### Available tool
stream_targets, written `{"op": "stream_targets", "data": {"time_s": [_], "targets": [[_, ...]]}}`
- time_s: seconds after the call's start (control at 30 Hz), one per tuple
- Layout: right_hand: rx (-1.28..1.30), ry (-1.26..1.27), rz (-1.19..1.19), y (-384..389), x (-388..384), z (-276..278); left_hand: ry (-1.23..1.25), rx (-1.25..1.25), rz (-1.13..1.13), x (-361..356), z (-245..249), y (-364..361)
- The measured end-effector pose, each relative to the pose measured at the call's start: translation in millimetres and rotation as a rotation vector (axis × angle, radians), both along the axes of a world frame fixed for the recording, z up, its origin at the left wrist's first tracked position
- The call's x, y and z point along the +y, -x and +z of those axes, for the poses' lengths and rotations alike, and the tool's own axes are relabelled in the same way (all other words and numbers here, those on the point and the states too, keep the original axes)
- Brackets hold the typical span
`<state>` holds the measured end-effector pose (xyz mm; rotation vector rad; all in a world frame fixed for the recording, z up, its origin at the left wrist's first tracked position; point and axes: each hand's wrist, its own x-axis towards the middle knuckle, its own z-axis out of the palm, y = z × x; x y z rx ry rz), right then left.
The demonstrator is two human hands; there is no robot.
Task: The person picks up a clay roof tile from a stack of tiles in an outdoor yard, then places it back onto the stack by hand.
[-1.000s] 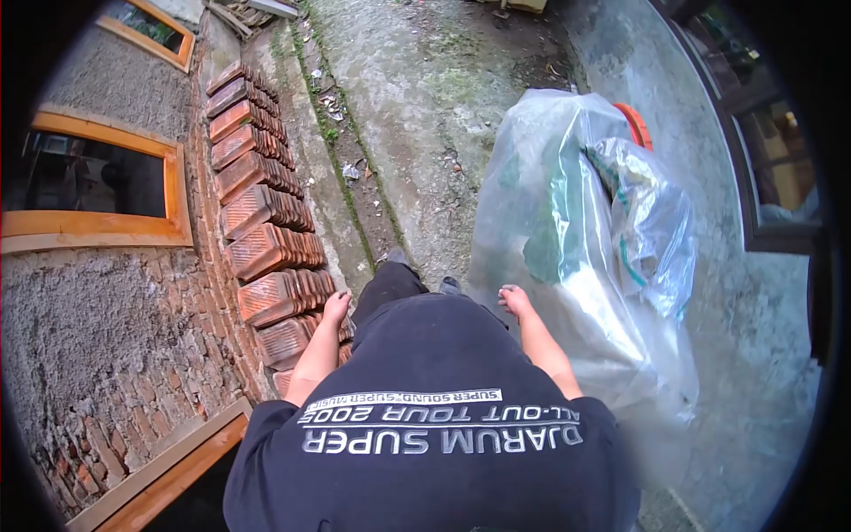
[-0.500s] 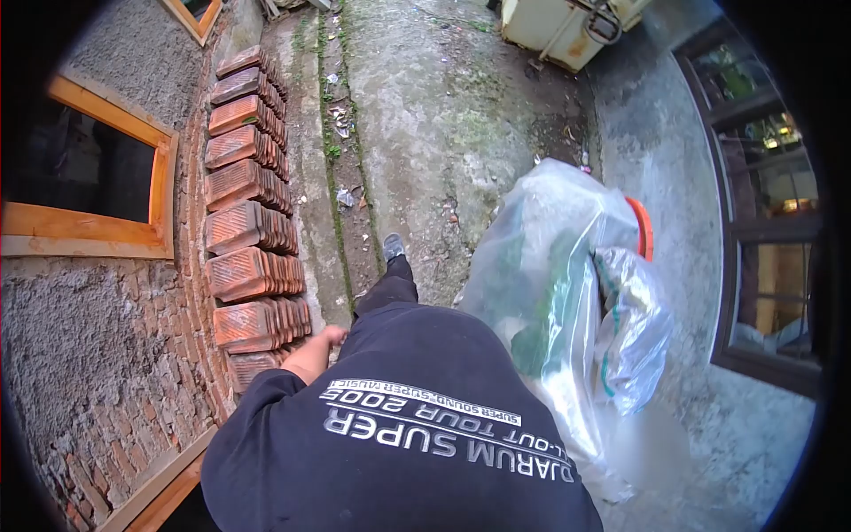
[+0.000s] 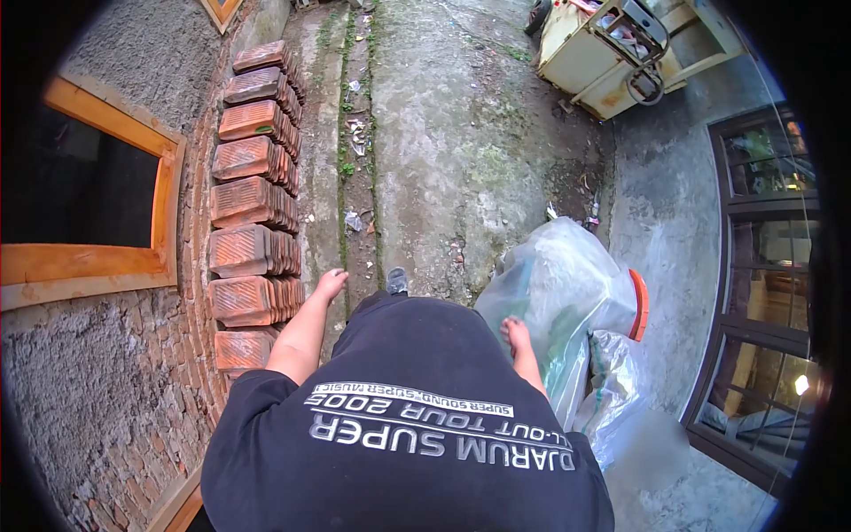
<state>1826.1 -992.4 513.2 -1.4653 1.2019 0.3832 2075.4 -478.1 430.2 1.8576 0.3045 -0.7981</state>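
Note:
My left hand is out in front of my body, over the concrete strip beside the roof tiles. Its fingers are curled in, and nothing shows in them. The rows of stacked reddish clay roof tiles stand to the left of it, along the brick wall. On the right, my right hand has its fingers bent inward, also with nothing visible in it. It overlaps a large clear plastic sheet draped over greenish things. A silvery sack lies against that sheet, and an orange-red curved rim sticks out behind it.
A moss-edged gutter strip with litter runs ahead along the concrete ground. A rusty cream cart stands at the far right. Orange wooden window frames line the left wall; dark-framed windows are on the right.
My left hand has swung forward, away from the tile stacks. My right hand has come into view over the plastic sheet. More of the cart shows, and my stepping foot appears closer to my body.

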Motion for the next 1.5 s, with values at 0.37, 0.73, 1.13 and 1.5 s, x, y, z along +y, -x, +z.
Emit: {"op": "stream_targets", "data": {"time_s": [0.37,0.73,1.13,1.5], "targets": [[0.117,-0.013,0.135,-63.9,1.0,-14.2,-0.001,0.452,0.126,72.9,-45.1,70.7],[0.226,-0.085,0.270,-124.2,-50.9,-68.6,-0.097,0.435,0.008,-8.7,-1.4,-86.4],[-0.113,-0.090,0.127,-493.5,-197.0,-61.2,-0.096,0.100,0.117,-158.4,82.6,-371.5],[0.063,-0.353,-0.100,-526.9,-242.8,-85.5,-0.187,0.263,0.098,-195.5,64.6,-395.6]]}}
